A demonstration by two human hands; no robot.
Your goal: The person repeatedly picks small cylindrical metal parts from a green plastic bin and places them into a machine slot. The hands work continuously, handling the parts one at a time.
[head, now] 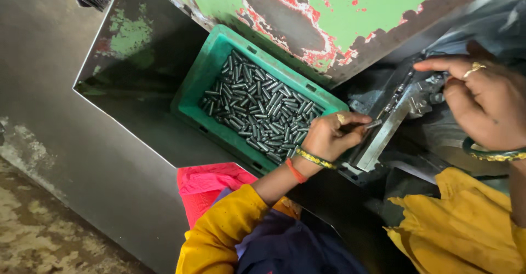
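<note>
A green plastic crate [204, 72] holds several small dark metal pins [257, 107]. My left hand [331, 136] is just right of the crate, fingers pinched on one small metal pin [374, 124] at the lower end of a slanted metal feed rail [387, 130]. A row of pins lies along the rail's upper part [397, 94]. My right hand [485, 100] rests over the rail's top end by a metal fixture [424, 96], forefinger stretched out to the left; I cannot see anything held in it.
A green machine body [329, 16] with chipped red-edged paint stands behind the crate. A grey steel guard plate [71, 142] with a cut-out lies on the left. Pink cloth [205, 183] and yellow sleeves are near the bottom edge.
</note>
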